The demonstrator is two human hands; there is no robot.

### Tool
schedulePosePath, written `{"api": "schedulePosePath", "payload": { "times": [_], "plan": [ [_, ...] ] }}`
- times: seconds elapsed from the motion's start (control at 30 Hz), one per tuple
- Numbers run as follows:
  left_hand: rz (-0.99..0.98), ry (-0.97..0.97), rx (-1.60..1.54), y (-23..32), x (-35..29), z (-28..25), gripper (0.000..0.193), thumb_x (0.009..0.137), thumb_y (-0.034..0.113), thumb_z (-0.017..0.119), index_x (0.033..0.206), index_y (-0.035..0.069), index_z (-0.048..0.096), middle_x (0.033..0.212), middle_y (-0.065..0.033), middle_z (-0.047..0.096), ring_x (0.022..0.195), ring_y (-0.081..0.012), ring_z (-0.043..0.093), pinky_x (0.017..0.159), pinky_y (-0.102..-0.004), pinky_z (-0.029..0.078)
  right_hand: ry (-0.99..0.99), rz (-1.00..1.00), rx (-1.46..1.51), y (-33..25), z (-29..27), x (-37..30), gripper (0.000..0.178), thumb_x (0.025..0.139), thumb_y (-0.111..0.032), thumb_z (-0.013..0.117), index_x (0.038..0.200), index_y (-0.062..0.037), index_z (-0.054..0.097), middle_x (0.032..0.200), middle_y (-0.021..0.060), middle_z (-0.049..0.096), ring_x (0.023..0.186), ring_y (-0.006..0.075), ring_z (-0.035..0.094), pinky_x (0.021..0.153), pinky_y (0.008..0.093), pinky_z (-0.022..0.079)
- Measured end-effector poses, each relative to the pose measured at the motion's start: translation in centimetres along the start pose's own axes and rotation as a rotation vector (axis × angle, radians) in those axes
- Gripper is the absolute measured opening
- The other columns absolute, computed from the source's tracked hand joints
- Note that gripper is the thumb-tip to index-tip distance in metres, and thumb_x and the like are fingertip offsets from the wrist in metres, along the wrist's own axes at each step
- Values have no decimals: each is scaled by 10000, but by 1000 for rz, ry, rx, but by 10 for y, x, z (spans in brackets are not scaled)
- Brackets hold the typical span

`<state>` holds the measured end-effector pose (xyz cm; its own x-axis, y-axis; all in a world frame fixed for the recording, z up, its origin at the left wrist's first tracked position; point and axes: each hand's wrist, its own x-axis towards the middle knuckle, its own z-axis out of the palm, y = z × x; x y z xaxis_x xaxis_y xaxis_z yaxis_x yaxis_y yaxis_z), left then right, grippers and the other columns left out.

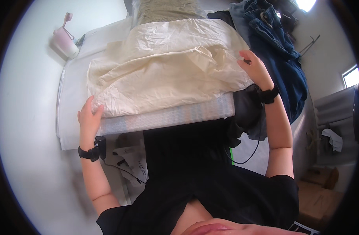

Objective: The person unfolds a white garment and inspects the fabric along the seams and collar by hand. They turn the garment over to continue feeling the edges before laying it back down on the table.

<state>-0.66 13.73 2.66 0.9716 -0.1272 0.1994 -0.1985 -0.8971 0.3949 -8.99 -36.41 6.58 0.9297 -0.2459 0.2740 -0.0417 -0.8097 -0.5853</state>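
Both hands on a cream sheet spread over an ironing board

Head cam, looking down: the crumpled cream sheet (164, 66) covers the padded board (167, 115). Left hand (89, 115) grips the sheet's near-left corner, fingers curled around the edge. Right hand (256, 68) lies flat and open on its right edge. Dark blue jeans (279, 51) are piled just beside the right hand, and a pink bottle (65, 41) stands off to the far left.

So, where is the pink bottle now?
In the head view, the pink bottle is at the upper left, standing at the far left corner of the white table, left of the cream cloth and beyond the left hand.
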Motion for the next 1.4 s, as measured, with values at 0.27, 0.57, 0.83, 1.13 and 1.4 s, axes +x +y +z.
{"api": "schedulePosePath", "payload": {
  "times": [0.27, 0.57, 0.83, 1.13, 1.4],
  "plan": [
    [-7, -83, -160, -23, -9, -10, 409, 779, 239, 632, 1094, -9, 552, 1024, -190, 607, 951, -324, 571, 825, -362, 427, -90, 164, -227, 19, -11, -18, 429, 760, -306, 611, 1039, 18, 581, 996, 208, 607, 951, 319, 579, 827, 349, 451],
    [26, -252, -321, -40, -24, -36, 242, 774, 126, 618, 944, -43, 586, 830, -138, 628, 750, -210, 574, 723, -293, 430, 58, 138, -129, 21, -56, -60, 307, 773, -254, 595, 777, 52, 572, 640, 160, 526, 596, 240, 528, 592, 337, 412],
    [17, -302, -284, -45, -39, -56, 370, 757, 159, 654, 1071, -7, 549, 1002, -97, 600, 973, -179, 539, 858, -306, 425, -142, 250, -80, 43, -55, -94, 207, 783, -171, 615, 838, 26, 584, 650, 74, 534, 594, 130, 502, 581, 270, 414],
    [-20, -438, -299, -25, 31, -37, 393, 821, 224, 623, 1133, 9, 519, 997, -106, 587, 916, -185, 555, 821, -294, 438, -133, -21, -204, -14, -28, -69, 275, 721, -135, 653, 971, -32, 604, 961, 133, 595, 864, 271, 554, 799, 350, 447],
    [63, -531, -263, -40, 78, -1, 283, 788, 203, 654, 972, 11, 557, 835, -82, 584, 778, -173, 546, 714, -291, 449, -413, -35, -169, -30, 8, -36, 449, 734, -173, 643, 1140, -21, 525, 931, 144, 606, 738, 236, 558, 716, 324, 462]
  ]
}}
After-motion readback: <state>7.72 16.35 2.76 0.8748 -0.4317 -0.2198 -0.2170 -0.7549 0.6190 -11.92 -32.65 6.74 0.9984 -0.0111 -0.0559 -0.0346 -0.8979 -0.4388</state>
